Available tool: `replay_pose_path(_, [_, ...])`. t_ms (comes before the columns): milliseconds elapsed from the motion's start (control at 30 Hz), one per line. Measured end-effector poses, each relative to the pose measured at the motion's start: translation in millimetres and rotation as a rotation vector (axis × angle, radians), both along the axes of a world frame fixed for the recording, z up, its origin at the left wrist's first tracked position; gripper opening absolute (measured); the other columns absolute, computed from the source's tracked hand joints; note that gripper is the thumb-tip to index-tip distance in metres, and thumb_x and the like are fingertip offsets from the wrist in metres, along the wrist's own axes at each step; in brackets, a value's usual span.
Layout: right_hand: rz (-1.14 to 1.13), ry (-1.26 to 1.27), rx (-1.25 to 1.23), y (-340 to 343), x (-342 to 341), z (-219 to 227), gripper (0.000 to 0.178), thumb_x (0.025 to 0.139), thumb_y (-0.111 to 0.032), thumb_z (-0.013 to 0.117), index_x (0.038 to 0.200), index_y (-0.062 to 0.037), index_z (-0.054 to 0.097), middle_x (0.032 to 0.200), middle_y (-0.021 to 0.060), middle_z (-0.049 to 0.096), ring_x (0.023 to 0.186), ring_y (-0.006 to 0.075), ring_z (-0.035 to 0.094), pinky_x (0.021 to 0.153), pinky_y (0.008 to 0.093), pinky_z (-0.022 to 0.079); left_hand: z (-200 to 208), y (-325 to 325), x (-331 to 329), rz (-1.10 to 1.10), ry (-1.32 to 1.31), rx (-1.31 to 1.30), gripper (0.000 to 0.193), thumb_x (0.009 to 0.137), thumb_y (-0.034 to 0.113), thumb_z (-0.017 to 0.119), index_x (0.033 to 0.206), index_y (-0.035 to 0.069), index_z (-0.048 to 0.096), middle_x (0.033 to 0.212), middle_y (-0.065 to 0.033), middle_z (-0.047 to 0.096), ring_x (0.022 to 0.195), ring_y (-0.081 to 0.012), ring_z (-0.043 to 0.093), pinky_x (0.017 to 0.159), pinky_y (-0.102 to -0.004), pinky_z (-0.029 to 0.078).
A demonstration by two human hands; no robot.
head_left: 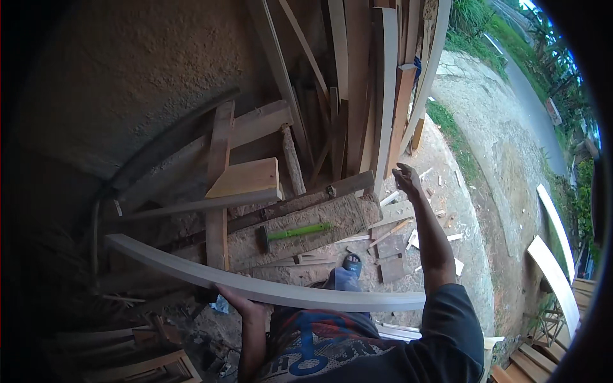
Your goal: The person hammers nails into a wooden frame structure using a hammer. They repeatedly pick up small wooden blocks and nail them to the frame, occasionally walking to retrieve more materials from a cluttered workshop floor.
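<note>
A long pale wooden plank (281, 292) lies across in front of my body, its far end reaching out to the left. My left hand (235, 300) grips it from the near side, with most of the fingers hidden beneath. My right arm is stretched forward, and my right hand (407, 179) is raised near the upright boards (385, 96). Its fingers are loosely bent and partly apart, with nothing visible in them. Beyond the plank, a hammer with a green handle (299, 231) rests on a rough, dusty wooden beam (345, 217).
A wooden frame with a light block (246, 179) stands at the left, by the rough wall (128, 70). Wood offcuts (391, 268) litter the ground near my sandalled foot (351, 262). White boards (554, 281) lean at the right. A concrete strip (479, 127) runs outside beside grass.
</note>
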State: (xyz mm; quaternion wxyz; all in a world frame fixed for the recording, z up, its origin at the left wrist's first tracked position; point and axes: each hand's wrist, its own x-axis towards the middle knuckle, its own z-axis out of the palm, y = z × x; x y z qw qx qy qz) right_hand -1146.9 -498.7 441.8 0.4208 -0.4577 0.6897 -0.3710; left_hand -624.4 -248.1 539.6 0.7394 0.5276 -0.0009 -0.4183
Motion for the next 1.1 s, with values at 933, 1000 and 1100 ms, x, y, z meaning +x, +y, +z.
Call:
replay_pose_path(933, [-0.173, -0.034, -0.303, -14.3, -122.1, -59.4, 0.076, 0.069, -0.022, 0.089, 0.129, -0.0018, 0.048, 0.121, 0.0143, 0.059, 0.115, 0.0293, 0.056, 0.1, 0.0422, 0.047, -20.8, 18.3, -142.9, 0.201, -0.038, 0.056, 0.069, 0.092, 0.07, 0.046, 0.139, 0.019, 0.041, 0.115, -0.0096, 0.054, 0.092, -0.0275, 0.059, 0.082, -0.0437, 0.053])
replay_pose_path(1000, [-0.264, -0.137, -0.257, 36.5, -131.7, -60.4, 0.057, 0.073, -0.019, 0.086, 0.118, 0.0008, 0.057, 0.109, 0.0101, 0.063, 0.102, 0.0229, 0.061, 0.095, 0.0392, 0.05, -23.3, 11.9, -140.5, 0.181, -0.033, 0.032, 0.069, 0.092, 0.07, 0.045, 0.137, 0.018, 0.042, 0.115, -0.01, 0.054, 0.093, -0.0276, 0.059, 0.083, -0.0441, 0.053])
replay_pose_path(1100, [-0.389, -0.352, -0.243, 99.4, -144.4, -52.8, 0.039, 0.072, -0.014, 0.085, 0.101, 0.0006, 0.064, 0.096, 0.0068, 0.066, 0.095, 0.0183, 0.062, 0.089, 0.0359, 0.05, -26.3, 13.6, -130.9, 0.11, 0.015, 0.034, 0.071, 0.092, 0.071, 0.045, 0.138, 0.018, 0.041, 0.114, -0.0108, 0.053, 0.094, -0.0279, 0.058, 0.085, -0.0443, 0.052])
